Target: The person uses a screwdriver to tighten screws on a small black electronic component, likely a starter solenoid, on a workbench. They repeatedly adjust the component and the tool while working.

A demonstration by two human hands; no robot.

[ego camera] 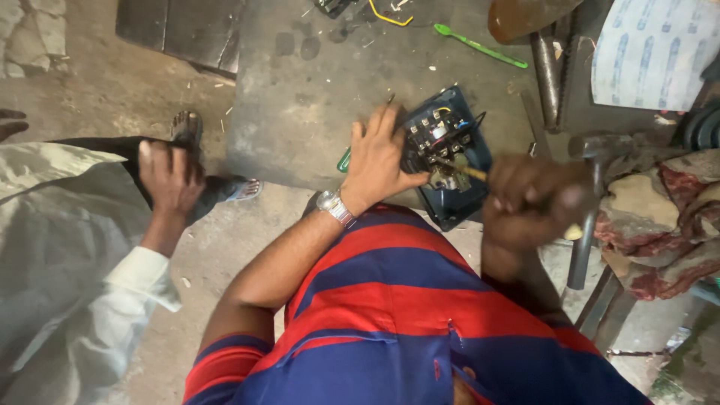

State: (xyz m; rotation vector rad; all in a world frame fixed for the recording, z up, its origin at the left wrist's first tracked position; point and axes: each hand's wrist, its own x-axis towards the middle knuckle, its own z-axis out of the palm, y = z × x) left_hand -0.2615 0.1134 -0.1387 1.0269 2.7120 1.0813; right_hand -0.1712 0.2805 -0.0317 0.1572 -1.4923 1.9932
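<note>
1. The left hand [379,161] lay spread on the left side of the blue switch box [450,161], fingers open and flat, thumb hooked in toward the black parts inside. It pressed on the box rather than gripping it. A silver wristwatch [335,207] sat on that wrist.
2. The right hand [529,199] was curled into a tight fist round the handle of a screwdriver [465,170]; the hand was blurred, so the grip could not be read finger by finger.
3. The screwdriver's long axis ran almost level across the view, tipped slightly up to the left, with its tip pointing left into the middle of the box's inner parts.
4. The box sat open face up on the grey slab [300,90], near the slab's lower right corner, turned at a slant so one corner pointed toward the person's striped shirt [390,300].
5. A green toothbrush [480,46] lay near the slab's top edge, well apart from the box, its head to the left.
6. A hammer [592,150] rested just beside the right fist, at the right.
7. Another person's hand [171,180], in a white sleeve [139,281], rested at the left, well apart from the box.
</note>
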